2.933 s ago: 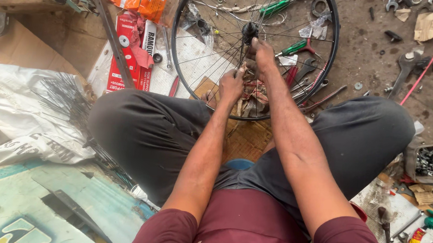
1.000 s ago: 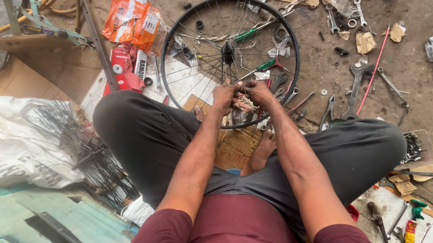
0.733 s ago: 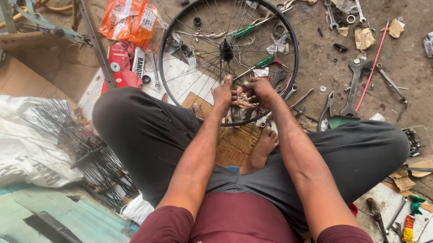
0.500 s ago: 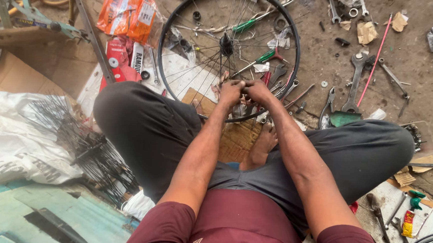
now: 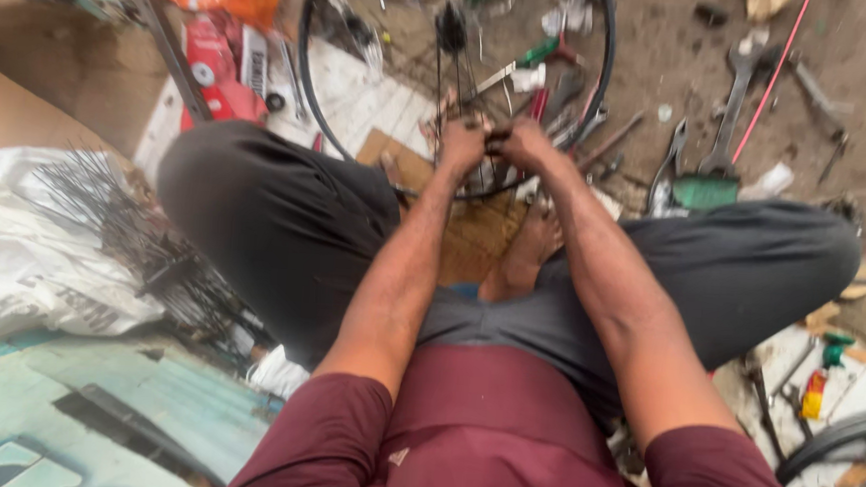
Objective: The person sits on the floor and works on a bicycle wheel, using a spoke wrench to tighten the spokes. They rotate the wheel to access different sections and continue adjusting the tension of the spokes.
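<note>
I sit cross-legged on the ground with a bare bicycle wheel lying flat in front of my knees, its hub at the top of the view. My left hand and my right hand meet side by side at the wheel's near edge. Both have their fingers closed on the rim where the thin spokes end. Motion blur hides whether a small part is pinched between them. My bare foot rests just below the hands.
A bundle of loose spokes lies on a white plastic sack to the left. Red packets sit by the wheel. Wrenches, a green tool and a pink rod lie at right. A tyre lies at the lower right.
My right hand has come back from the hub to the near rim, where it joins my left hand. The view has shifted and is now blurred.
</note>
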